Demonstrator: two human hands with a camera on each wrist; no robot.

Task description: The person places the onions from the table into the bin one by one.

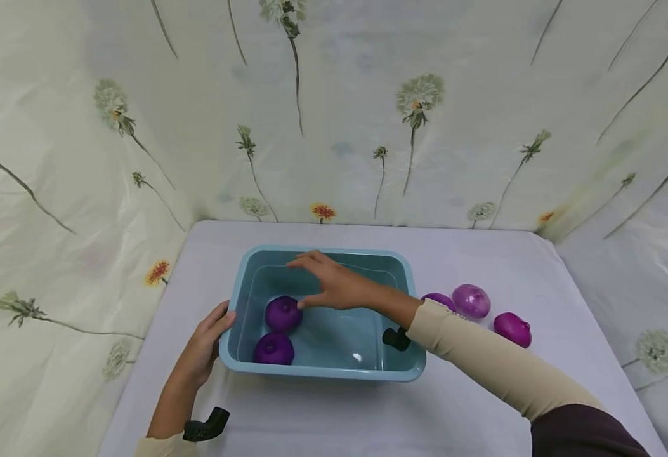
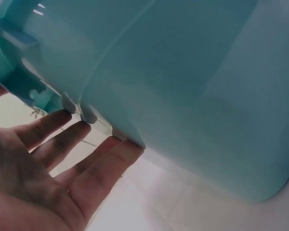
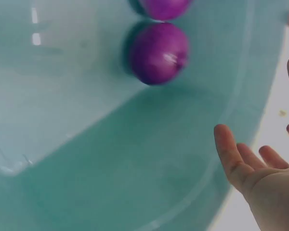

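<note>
My left hand [image 1: 205, 343] grips the left end of a light blue plastic tub [image 1: 322, 374], thumb over the rim and fingers against the outer wall. In the left wrist view, the fingertips [image 2: 130, 144] touch that wall. Inside the tub, two round purple onions [image 1: 283, 314] sit close together at the left, one nearer the front wall. Over the tub, my right hand [image 1: 334, 282] is spread with nothing in it, its thumb overlapping the farther onion in the head view. In the right wrist view, its fingers [image 3: 226, 144] are apart from the onion [image 3: 159, 53].
Right of the tub, several more purple onions [image 1: 471, 301] lie on the white-covered table [image 1: 334, 419]; my right forearm partly hides one. Dandelion-patterned sheeting [image 1: 334, 127] stands behind the table and along both sides. A black wrist camera [image 1: 207, 425] sits on my left wrist.
</note>
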